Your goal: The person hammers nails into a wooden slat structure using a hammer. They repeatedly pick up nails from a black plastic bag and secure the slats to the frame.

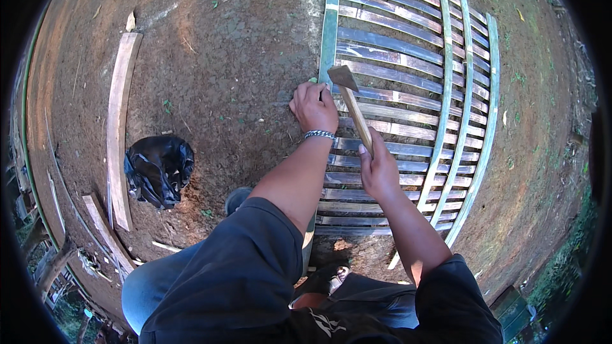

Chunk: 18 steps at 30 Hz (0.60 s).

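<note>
A: Nearest the camera, what was each hand doing?

B: The right hand [380, 171] was clenched around the lower end of a wooden-handled hammer with a dark metal head [352, 103]. The handle slanted up and to the left from the fist, so the head sat above the hand, just right of the left hand [314, 107].

A: And the left one?

B: It was closed, knuckles up, pressed at the left edge of a flat panel of split bamboo slats [408, 95] lying on the bare brown dirt ground [229, 44]. I couldn't tell what its fingers pinched. A metal bracelet [319, 134] circled that wrist.

A: Where did the hammer head sit on the panel?

B: Over the slats close to the panel's green left rail [330, 19].

A: Anything farther out?

B: A crumpled black plastic bag [159, 169] lay well to the left, beside a long pale wooden plank [118, 121].
</note>
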Each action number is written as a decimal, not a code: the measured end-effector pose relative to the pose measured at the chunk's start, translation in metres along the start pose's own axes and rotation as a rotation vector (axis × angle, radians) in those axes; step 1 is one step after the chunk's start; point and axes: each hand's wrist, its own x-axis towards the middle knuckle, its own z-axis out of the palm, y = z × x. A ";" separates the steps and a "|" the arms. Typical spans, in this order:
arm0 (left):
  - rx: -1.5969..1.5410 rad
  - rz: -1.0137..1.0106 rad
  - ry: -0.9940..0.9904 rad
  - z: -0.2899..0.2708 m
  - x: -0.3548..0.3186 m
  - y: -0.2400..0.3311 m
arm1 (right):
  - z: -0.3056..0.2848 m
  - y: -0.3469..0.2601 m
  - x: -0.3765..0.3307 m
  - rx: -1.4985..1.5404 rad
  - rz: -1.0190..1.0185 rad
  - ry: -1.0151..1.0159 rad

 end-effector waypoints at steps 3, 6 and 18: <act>-0.021 -0.008 -0.010 -0.001 -0.001 0.002 | -0.001 0.005 -0.001 -0.027 0.052 -0.040; -0.034 0.000 0.003 0.000 0.001 0.000 | -0.002 0.003 -0.002 -0.007 0.047 -0.051; -0.028 -0.005 -0.011 0.000 -0.001 -0.001 | -0.005 -0.006 0.002 0.013 -0.040 0.064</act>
